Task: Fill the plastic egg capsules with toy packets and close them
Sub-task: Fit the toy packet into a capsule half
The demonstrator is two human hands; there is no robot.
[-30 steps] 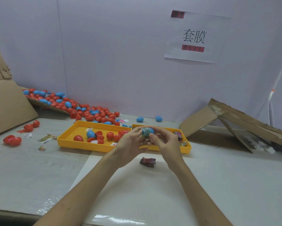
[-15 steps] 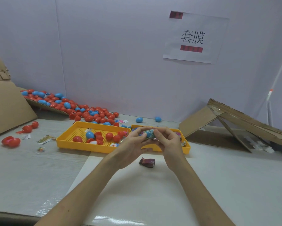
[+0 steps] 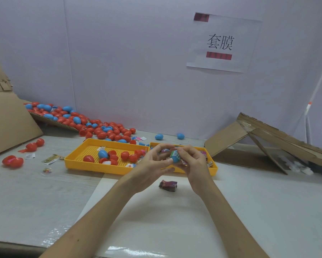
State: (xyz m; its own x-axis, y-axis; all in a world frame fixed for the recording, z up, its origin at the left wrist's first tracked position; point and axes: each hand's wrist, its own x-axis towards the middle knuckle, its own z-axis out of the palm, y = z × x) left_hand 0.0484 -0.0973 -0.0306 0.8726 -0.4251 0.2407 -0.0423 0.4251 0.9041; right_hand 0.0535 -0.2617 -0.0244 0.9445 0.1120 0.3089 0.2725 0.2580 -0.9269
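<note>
Working at a pale desk (image 3: 26, 211), I have a white sheet (image 3: 193, 229) laid across it from six o'clock up toward the middle. Brown cardboard (image 3: 9, 116) leans at nine o'clock, and a folded cardboard piece (image 3: 268, 138) stands like a tent at three o'clock. A long heap of red and blue egg capsules (image 3: 93, 125) spills along the wall from ten o'clock toward the centre.

Two yellow trays sit side by side just beyond the sheet. The left tray (image 3: 85, 167) holds a scatter of red capsules, one blue one and a few small packets. The right tray (image 3: 213, 171) is mostly hidden behind my hands, with bright packets showing in it.

My left hand (image 3: 152, 164) and right hand (image 3: 195, 164) meet in front of the right tray, raised above the desk. Both are curled inward and pinch one blue egg capsule (image 3: 175, 158) between thumbs and fingertips, the left from eight o'clock, the right from three o'clock. The capsule is smooth, glossy blue plastic, tilted, with its rounded end pointing down toward me. A green printed toy packet (image 3: 177, 155) shows at its upper end. I cannot tell whether a second half is fitted on.

One dark, crumpled packet (image 3: 168, 185) lies on the white sheet at six o'clock from the capsule, apart from both hands.
</note>
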